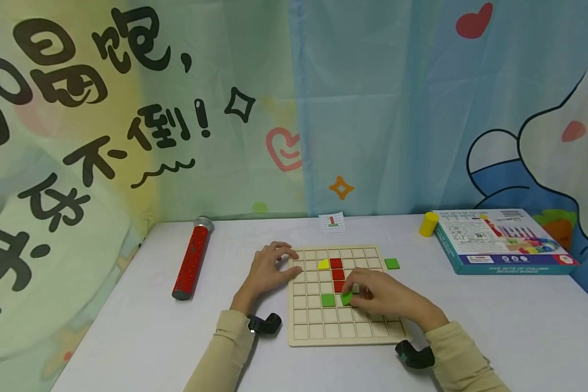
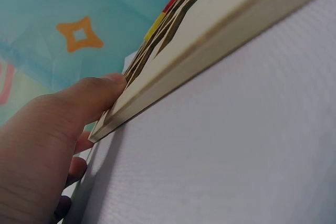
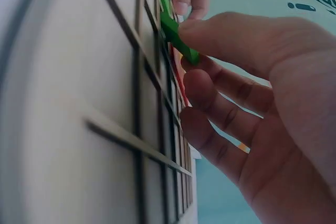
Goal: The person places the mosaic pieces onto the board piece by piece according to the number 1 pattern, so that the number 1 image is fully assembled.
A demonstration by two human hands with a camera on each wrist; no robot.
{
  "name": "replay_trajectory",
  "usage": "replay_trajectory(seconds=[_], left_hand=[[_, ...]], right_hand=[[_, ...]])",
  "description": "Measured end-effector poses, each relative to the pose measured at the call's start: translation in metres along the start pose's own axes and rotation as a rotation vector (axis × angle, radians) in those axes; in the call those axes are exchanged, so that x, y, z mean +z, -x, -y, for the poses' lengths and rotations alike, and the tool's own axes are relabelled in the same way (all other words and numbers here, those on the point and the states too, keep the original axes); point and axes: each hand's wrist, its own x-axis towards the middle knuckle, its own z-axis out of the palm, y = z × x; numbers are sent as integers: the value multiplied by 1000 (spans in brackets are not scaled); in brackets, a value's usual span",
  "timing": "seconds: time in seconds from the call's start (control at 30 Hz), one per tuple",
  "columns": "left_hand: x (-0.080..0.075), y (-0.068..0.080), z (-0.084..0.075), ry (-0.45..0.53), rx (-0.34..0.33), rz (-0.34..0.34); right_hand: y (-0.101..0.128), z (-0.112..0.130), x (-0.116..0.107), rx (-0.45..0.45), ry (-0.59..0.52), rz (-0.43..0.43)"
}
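Note:
A wooden grid board (image 1: 318,329) lies on the white table. In its cells sit a yellow piece (image 1: 324,264), a column of red tiles (image 1: 336,269) and a green tile (image 1: 328,300). My right hand (image 1: 382,296) pinches another green tile (image 1: 346,298) (image 3: 178,38), tilted over the cell beside the first green one. My left hand (image 1: 269,269) rests with fingers spread on the board's left edge (image 2: 157,93), thumb pressing its side. A loose green tile (image 1: 392,263) lies right of the board.
A red glittery tube (image 1: 191,258) lies at the left. A small pattern card (image 1: 332,222) stands behind the board. A yellow cylinder (image 1: 428,224) and a game box (image 1: 500,239) sit at the right. A printed curtain hangs behind the table.

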Motion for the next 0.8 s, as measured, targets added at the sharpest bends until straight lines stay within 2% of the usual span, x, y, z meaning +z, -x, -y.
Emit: replay_trajectory(seconds=[0.23, 0.53, 0.8], left_hand=[[0, 1, 0, -16, 37, -30], [0, -1, 0, -11, -10, 21], [0, -1, 0, -7, -6, 21]], right_hand=[[-5, 3, 10, -37, 76, -24], [-4, 4, 12, -36, 118, -24], [0, -5, 5, 1, 65, -44]])
